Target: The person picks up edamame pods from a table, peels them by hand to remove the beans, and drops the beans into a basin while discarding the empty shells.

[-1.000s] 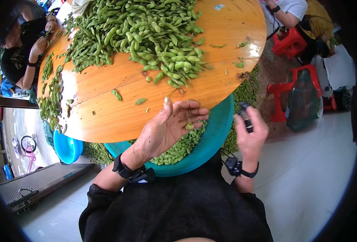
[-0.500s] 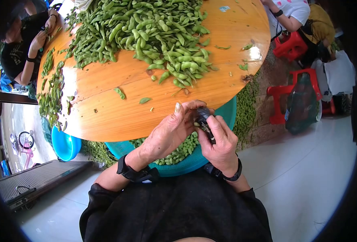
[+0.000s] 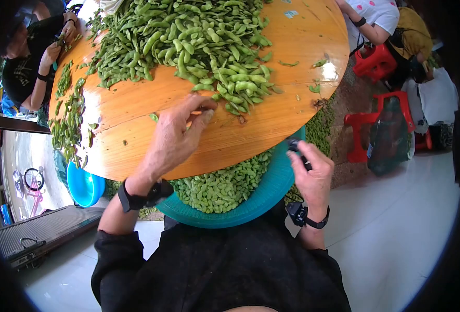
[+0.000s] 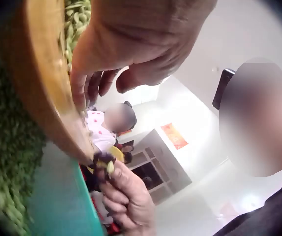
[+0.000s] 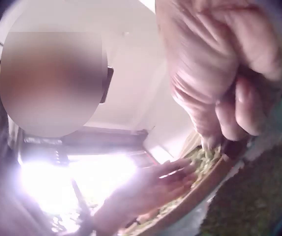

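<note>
Over the wooden table [image 3: 224, 140], the left hand [image 3: 175, 135] reaches with bent fingers beside the near edge of the green pod pile [image 3: 188, 47]. In the left wrist view that hand [image 4: 136, 44] shows its thumb apart from the fingers, nothing visible between them. The right hand [image 3: 315, 179] grips a small dark tool [image 3: 298, 151] at the right rim of the teal basin [image 3: 250, 212]. A pale green bean [image 4: 110, 167] shows at the tool in the left wrist view. Shelled green beans [image 3: 217, 187] lie in the basin, below the table edge.
A blue basin [image 3: 85, 184] stands on the left near a ribbed dark ramp [image 3: 48, 231]. Red stools [image 3: 357, 125] and a dark mesh bag [image 3: 388, 138] are at the right. Other people sit at the table's far left and right. More green pods [image 3: 321, 125] lie beyond the teal basin.
Half a second ago the hands met above the basin; now they are apart. The left hand has moved up and left over the table, the right hand rightward with the tool.
</note>
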### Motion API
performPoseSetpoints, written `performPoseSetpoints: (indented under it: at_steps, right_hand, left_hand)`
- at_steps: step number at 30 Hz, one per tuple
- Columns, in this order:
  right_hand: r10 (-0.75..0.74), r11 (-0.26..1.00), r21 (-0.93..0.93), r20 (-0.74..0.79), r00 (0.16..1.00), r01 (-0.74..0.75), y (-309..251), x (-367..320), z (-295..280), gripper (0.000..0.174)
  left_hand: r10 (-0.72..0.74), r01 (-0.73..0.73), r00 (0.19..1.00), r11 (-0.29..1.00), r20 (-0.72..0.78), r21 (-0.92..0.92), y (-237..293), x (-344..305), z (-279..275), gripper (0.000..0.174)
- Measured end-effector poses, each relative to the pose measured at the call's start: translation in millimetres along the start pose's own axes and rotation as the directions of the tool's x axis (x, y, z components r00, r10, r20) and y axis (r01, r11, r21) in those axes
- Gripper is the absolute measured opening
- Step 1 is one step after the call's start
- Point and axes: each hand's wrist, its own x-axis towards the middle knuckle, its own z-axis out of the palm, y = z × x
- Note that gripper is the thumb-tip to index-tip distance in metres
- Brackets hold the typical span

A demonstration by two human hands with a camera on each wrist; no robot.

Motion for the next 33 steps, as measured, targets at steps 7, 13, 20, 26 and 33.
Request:
performPoseSetpoints:
  at_steps: [7, 13, 20, 26, 33]
  right_hand:
    - [0.087, 0.994, -0.033, -0.311, 0.946, -0.103, 20, -4, -10, 0.036]
    - [0.177, 0.983, 0.080, -0.209, 0.962, -0.164, 14, -5, -13, 0.037]
    - [0.132, 0.954, 0.264, 0.067, 0.989, -0.145, -6, 0, -5, 0.025]
    - [0.069, 0.780, 0.566, 0.345, 0.936, -0.266, -46, 14, 25, 0.026]
    - [0.090, 0.611, 0.687, 0.432, 0.897, -0.393, -57, 16, 42, 0.026]
  left_hand:
    - [0.316, -0.349, 0.937, 0.851, 0.147, 0.393, 8, 26, 0, 0.027]
    - [0.448, -0.497, 0.860, 0.627, 0.245, 0.599, 5, 31, 8, 0.027]
    - [0.276, -0.294, 0.955, 0.842, 0.107, 0.452, 26, 17, 5, 0.013]
    - [-0.154, 0.222, 0.961, 0.926, 0.231, -0.306, 27, -17, 16, 0.007]
    - [-0.239, 0.276, 0.960, 0.700, 0.147, -0.659, 13, -41, 30, 0.010]
